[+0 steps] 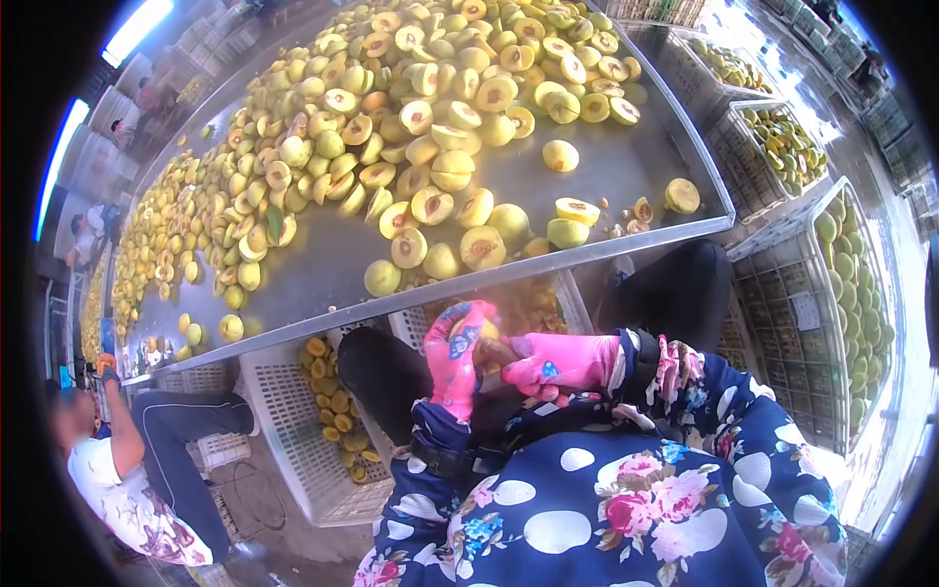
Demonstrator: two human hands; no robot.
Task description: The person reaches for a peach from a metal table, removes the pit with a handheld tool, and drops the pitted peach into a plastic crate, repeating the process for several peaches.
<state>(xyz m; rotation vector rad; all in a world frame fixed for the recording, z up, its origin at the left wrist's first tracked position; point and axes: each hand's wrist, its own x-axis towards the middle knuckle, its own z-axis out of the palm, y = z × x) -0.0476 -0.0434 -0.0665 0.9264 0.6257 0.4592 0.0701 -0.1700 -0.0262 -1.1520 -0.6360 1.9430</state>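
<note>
Both my hands wear pink patterned gloves and meet above my lap, just below the table's front rim. My left hand (456, 354) is curled around a yellow peach (488, 331), mostly hidden by the glove and slightly blurred. Close against it, my right hand (559, 364) is closed, its fingers pointing toward the peach. Something brownish shows between the two hands; I cannot make out what it is. On the metal table (323, 256) in front lies a large heap of halved yellow-green peaches (430, 127), several with reddish pit hollows facing up.
A white plastic crate (284, 430) with fruit halves stands left of my knees. Crates of greenish fruit (849, 284) line the right side. The table's raised metal rim (548, 262) runs before me. A person (137, 470) sits at the left.
</note>
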